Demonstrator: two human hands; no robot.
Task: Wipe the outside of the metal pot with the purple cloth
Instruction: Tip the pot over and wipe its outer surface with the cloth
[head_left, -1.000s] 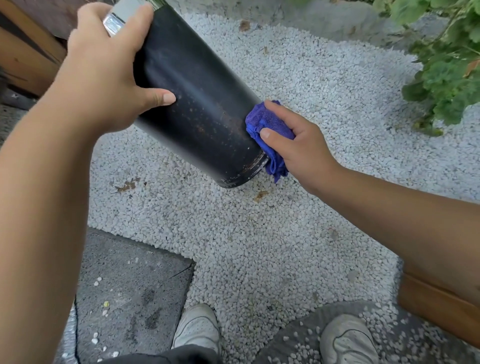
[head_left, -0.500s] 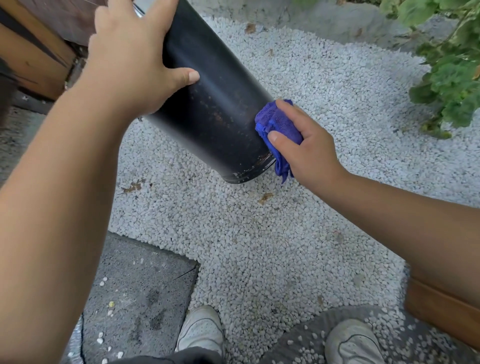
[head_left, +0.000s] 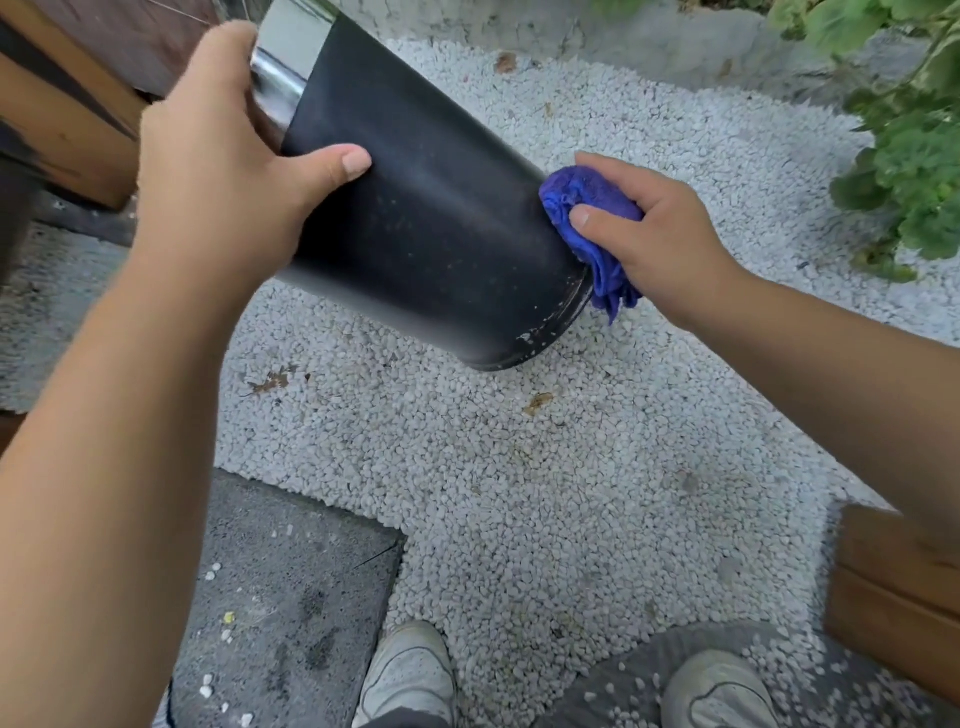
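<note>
Purple cloth (head_left: 589, 205), clamped in right hand (head_left: 660, 244), now higher on one metal pot (head_left: 431, 223); left hand (head_left: 218, 166) still grips it.

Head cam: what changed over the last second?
The purple cloth and right hand slid slightly up the metal pot wall from the bottom edge. The left hand shifted its grip: a second ago the shiny rim band showed beyond its fingertips, now beside them. Nothing released. Pot still tilted above the gravel, cloth still pressed against it.
</note>
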